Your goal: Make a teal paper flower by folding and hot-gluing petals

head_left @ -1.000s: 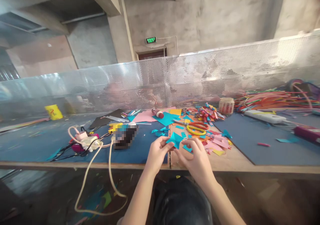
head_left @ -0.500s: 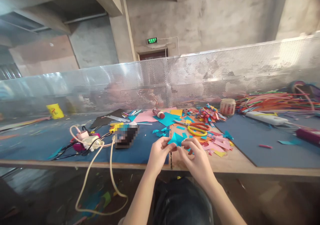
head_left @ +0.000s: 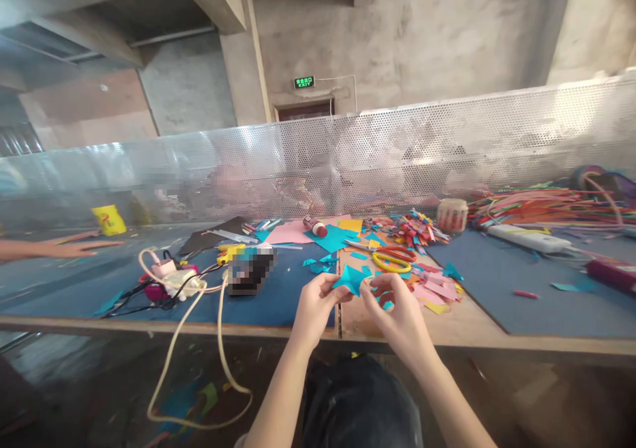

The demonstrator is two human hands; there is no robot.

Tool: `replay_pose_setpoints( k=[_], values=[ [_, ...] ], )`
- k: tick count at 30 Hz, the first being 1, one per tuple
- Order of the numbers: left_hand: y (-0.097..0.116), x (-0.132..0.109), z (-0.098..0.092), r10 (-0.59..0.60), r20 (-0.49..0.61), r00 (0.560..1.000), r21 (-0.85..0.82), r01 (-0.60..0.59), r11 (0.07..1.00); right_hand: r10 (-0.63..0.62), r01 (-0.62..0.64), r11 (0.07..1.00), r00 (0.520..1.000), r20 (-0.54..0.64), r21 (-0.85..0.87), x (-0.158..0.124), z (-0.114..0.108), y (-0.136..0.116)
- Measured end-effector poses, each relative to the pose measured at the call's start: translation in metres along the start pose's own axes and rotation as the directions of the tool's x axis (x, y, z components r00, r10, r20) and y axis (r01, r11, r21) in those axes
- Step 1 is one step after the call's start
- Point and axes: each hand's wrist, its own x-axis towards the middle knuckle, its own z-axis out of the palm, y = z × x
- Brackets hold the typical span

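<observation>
1. Blue paper (head_left: pixel 350 280) is held over the desk (head_left: pixel 360 327); folds too small to be read.
2. Edges pinched, left by left hand (head_left: pixel 315 303), right by right hand (head_left: pixel 399 312); could be torn by uneven pull.
3. If dropped, could be lost among blue scraps (head_left: pixel 322 263).

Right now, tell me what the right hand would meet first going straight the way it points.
Most likely the blue paper held by the left hand: the right hand has its fingertips at the paper's edge, though actual contact is unclear.
</observation>
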Motion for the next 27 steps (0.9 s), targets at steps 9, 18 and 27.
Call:
replay_pose_setpoints(
  k=[9, 18, 27],
  values=[
    [0.002, -0.001, 0.001, 0.023, 0.036, 0.999, 0.082, -0.026, 0.996, -0.152, 0.156, 0.979, 0.988, 0.038, -0.131, -0.002, 0.016, 0.008],
    [0.003, -0.004, 0.004, 0.005, 0.045, 0.999, 0.177, -0.013, 0.984, -0.142, 0.143, 0.978, 0.99, 0.019, -0.153, -0.003, 0.011, 0.005],
    [-0.005, -0.006, 0.008, 0.093, -0.005, 0.996, 0.404, -0.083, 0.911, 0.005, -0.005, 1.0, 0.993, 0.122, 0.001, -0.006, 0.002, -0.007]
  ],
)
